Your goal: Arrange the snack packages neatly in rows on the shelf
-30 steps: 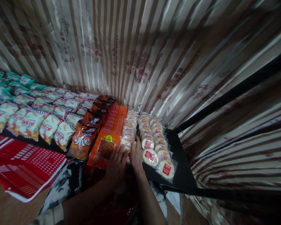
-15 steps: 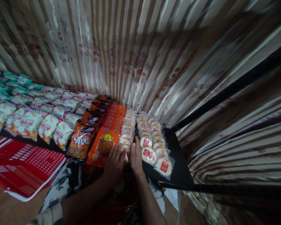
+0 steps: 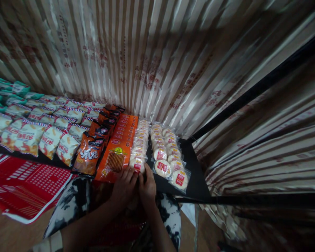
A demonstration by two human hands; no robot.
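Observation:
Round white rice crackers in clear packets with red labels lie in overlapping rows. At the near end of the leftmost row is a rice cracker packet (image 3: 137, 163), its lower edge between my hands. My left hand (image 3: 125, 183) has its fingers bent together over the packet's near left edge. My right hand (image 3: 147, 185) closes at the near right corner, index finger and thumb against the wrapper; the palm side is hidden. Left of this row lies a flat orange snack bag (image 3: 118, 143) with a window showing brown sticks, close beside my left fingers.
Two more rice cracker rows (image 3: 162, 168) lie to the right on the black shelf (image 3: 194, 171). Orange-black bags (image 3: 88, 154), white chip bags (image 3: 31, 134) and green bags (image 3: 21, 87) fill the left. A red basket (image 3: 36, 182) sits below; a striped curtain (image 3: 147, 52) hangs behind.
My hands have drawn back toward me from the sides of the row to its near end, closing on the front packet. More of that packet now shows. The view has shifted slightly.

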